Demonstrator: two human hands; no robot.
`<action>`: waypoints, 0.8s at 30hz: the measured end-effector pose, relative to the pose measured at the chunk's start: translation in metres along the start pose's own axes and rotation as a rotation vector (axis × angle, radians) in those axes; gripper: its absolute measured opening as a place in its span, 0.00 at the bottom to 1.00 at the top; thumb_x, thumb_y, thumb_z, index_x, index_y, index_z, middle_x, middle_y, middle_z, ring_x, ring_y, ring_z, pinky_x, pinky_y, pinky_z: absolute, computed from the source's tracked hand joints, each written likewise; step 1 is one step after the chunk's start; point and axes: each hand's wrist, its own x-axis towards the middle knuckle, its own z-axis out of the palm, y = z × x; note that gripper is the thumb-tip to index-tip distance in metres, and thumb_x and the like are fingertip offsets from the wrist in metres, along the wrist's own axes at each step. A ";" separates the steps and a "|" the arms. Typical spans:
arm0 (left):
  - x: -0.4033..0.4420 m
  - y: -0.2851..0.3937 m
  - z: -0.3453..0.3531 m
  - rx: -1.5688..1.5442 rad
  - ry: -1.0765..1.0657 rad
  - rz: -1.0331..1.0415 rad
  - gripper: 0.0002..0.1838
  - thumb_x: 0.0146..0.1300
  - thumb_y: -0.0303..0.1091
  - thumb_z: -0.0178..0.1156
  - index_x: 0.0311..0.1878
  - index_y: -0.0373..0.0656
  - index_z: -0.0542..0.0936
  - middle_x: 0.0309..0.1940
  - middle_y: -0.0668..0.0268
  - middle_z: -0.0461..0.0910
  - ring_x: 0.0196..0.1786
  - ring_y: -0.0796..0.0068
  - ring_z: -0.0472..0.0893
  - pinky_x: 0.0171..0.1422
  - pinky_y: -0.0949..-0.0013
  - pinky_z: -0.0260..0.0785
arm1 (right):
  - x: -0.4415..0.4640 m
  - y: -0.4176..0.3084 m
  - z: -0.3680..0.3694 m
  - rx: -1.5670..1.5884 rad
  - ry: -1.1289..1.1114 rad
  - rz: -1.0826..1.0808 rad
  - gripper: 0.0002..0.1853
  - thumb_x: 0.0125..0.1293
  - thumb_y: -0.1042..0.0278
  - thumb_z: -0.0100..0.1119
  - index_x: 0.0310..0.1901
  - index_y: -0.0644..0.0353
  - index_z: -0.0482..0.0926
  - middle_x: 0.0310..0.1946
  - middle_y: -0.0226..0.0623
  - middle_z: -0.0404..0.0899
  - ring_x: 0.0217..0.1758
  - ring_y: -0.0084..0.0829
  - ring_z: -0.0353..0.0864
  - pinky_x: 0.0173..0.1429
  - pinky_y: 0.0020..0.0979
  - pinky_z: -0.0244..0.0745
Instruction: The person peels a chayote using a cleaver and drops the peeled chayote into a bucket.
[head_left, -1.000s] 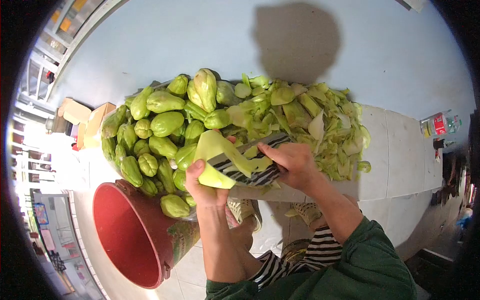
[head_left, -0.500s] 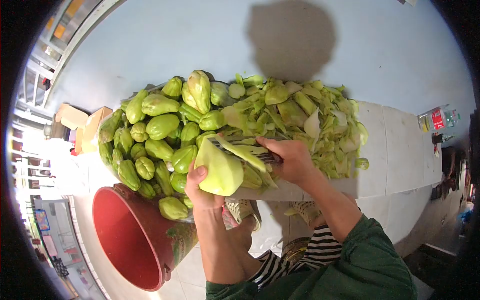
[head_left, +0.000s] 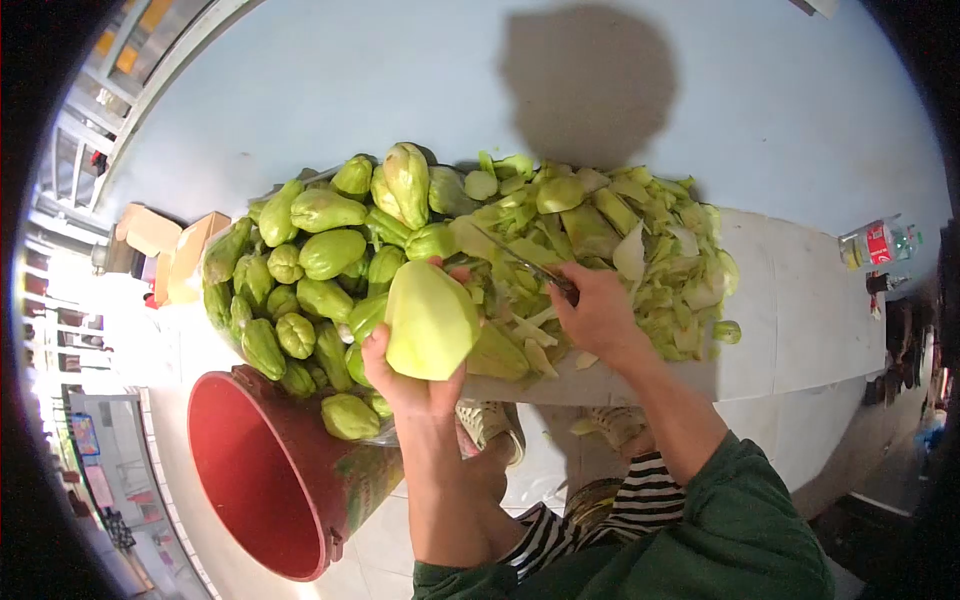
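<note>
In my left hand (head_left: 410,385) rests a peeled, pale green chayote (head_left: 432,322), with my fingers wrapped round its underside and far side. My right hand (head_left: 597,315) is closed on the dark handle of a knife (head_left: 525,262). Its thin blade points up and left, apart from the chayote. Beyond my hands, to the left, lies a heap of unpeeled green chayotes (head_left: 333,254). A broad pile of peelings (head_left: 660,270) spreads under and to the right of the knife.
A red bucket (head_left: 240,480) stands at the lower left. Cardboard boxes (head_left: 185,255) sit beyond the heap. At the far right a plastic bottle (head_left: 880,242) stands on the tiled ledge (head_left: 810,300). A pale blue wall (head_left: 380,70) runs along the back.
The knife has moved off the chayote, and the strip of peel on it has come away. My left hand has turned the chayote more upright.
</note>
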 end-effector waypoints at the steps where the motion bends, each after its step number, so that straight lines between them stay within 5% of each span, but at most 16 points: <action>1: 0.000 -0.002 0.001 -0.057 0.125 0.033 0.43 0.56 0.56 0.59 0.68 0.34 0.64 0.62 0.44 0.69 0.59 0.51 0.74 0.60 0.47 0.71 | 0.000 -0.001 -0.001 -0.025 0.001 0.008 0.17 0.57 0.70 0.60 0.50 0.58 0.80 0.28 0.51 0.81 0.32 0.52 0.82 0.36 0.46 0.76; 6: 0.003 -0.004 0.009 -0.137 0.407 0.100 0.33 0.63 0.54 0.56 0.63 0.37 0.70 0.55 0.49 0.75 0.58 0.55 0.75 0.65 0.49 0.67 | -0.009 0.001 0.005 -0.060 0.089 -0.227 0.23 0.53 0.71 0.62 0.54 0.58 0.78 0.29 0.48 0.81 0.31 0.50 0.81 0.35 0.44 0.75; 8: 0.005 -0.006 0.008 -0.107 0.430 0.082 0.33 0.63 0.55 0.55 0.61 0.37 0.71 0.54 0.48 0.76 0.56 0.52 0.76 0.63 0.49 0.69 | -0.012 -0.005 0.009 -0.132 0.210 -0.640 0.28 0.50 0.70 0.64 0.57 0.59 0.77 0.26 0.40 0.79 0.28 0.42 0.80 0.34 0.40 0.74; 11: 0.003 -0.010 0.007 -0.115 0.406 0.009 0.32 0.62 0.56 0.54 0.58 0.36 0.73 0.51 0.47 0.78 0.52 0.49 0.79 0.60 0.50 0.71 | -0.021 -0.018 0.008 -0.232 0.176 -0.758 0.29 0.49 0.69 0.63 0.57 0.61 0.77 0.23 0.31 0.74 0.26 0.33 0.76 0.33 0.35 0.71; 13: 0.001 -0.012 0.009 -0.104 0.281 -0.052 0.33 0.64 0.58 0.50 0.55 0.33 0.74 0.50 0.49 0.79 0.51 0.57 0.79 0.59 0.58 0.73 | -0.020 -0.022 0.013 -0.208 0.219 -0.792 0.29 0.47 0.71 0.63 0.56 0.62 0.78 0.21 0.30 0.72 0.23 0.33 0.74 0.30 0.34 0.69; 24: 0.001 -0.015 0.008 -0.142 0.267 -0.050 0.32 0.66 0.56 0.49 0.54 0.33 0.75 0.48 0.49 0.80 0.50 0.54 0.80 0.59 0.56 0.73 | -0.020 -0.022 0.013 -0.205 0.233 -0.840 0.28 0.47 0.72 0.63 0.55 0.63 0.79 0.18 0.30 0.70 0.20 0.32 0.72 0.27 0.32 0.66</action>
